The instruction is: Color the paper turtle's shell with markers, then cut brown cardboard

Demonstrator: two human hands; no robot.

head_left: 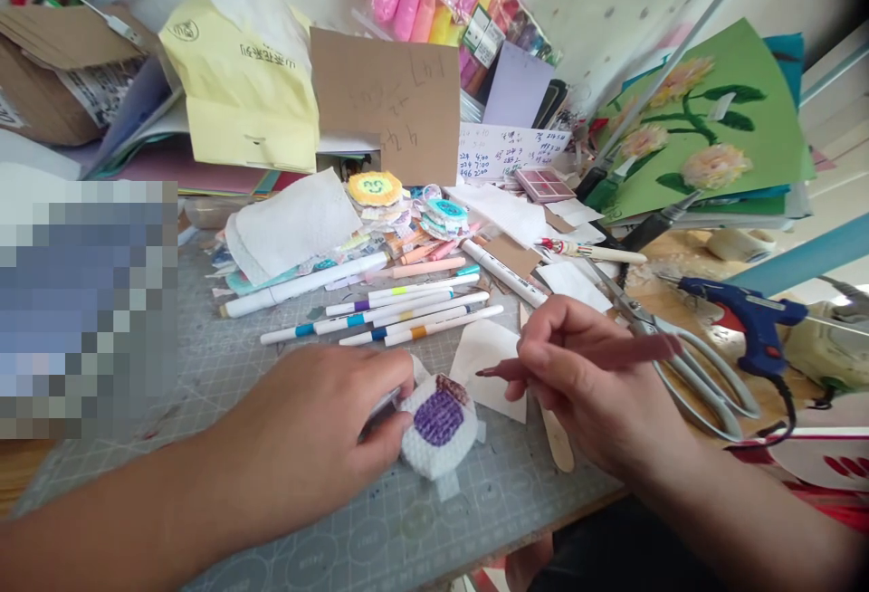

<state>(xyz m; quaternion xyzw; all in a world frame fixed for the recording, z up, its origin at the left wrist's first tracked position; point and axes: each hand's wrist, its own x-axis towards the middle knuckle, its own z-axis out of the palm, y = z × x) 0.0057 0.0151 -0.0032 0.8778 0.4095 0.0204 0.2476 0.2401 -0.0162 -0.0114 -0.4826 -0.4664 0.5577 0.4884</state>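
your left hand (pixel 346 415) pinches the edge of the white-and-purple piece (pixel 440 429) on the cutting mat (pixel 272 542); your right hand (pixel 587 379) holds a brown pen (pixel 501 369), tip clear; pin that edge firmly, use light short strokes

Left hand (pixel 319 420) is kinda pinching a white pad (pixel 440 436) with 1 purple patch (pixel 438 417); right hand (pixel 594 384) has a brown pen (pixel 638 352) near it.

A white textured piece (pixel 422 460) (purple patch (pixel 438 418), brown smudge (pixel 452 387)) sits near a slanting reddish-brown pen (pixel 642 353)
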